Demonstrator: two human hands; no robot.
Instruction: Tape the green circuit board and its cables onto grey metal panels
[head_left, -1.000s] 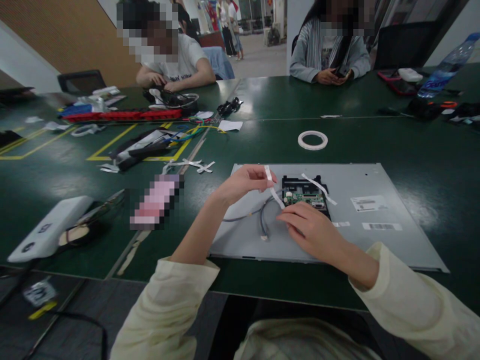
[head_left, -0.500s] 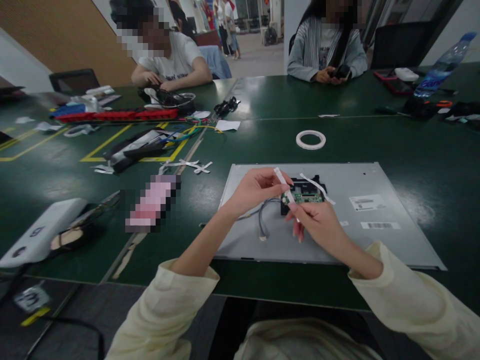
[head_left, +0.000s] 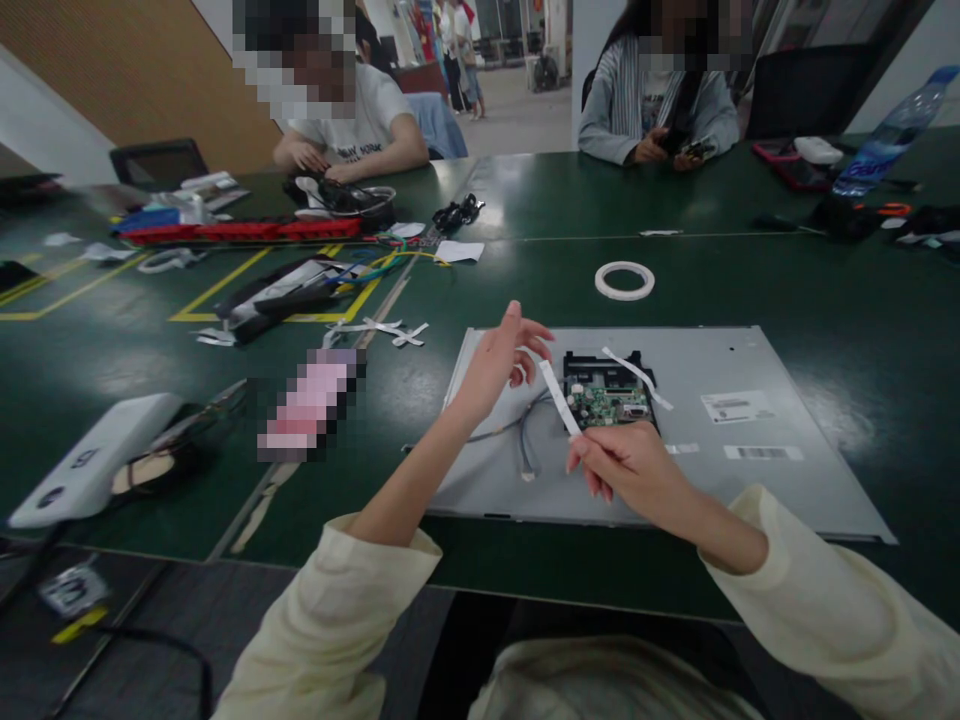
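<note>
Between the thumb and fingers of my right hand is one end of a white strip of tape, which points up and to the left. My left hand is raised just left of the strip's free end, fingers apart and holding nothing. Below both hands lies a flat grey metal panel. A green circuit board in a black frame sits on it, with a second white strip across the frame's upper right. Grey cables run from the board's left side over the panel.
Beyond the panel lies a tape roll. To the left are a phone, tape scraps, a white device and a black device with wires. Two people sit across the table; a water bottle stands far right.
My left hand has let go of the tape strip's upper end and moved left and up, its fingers opening. My right hand still holds the strip, slightly lower.
</note>
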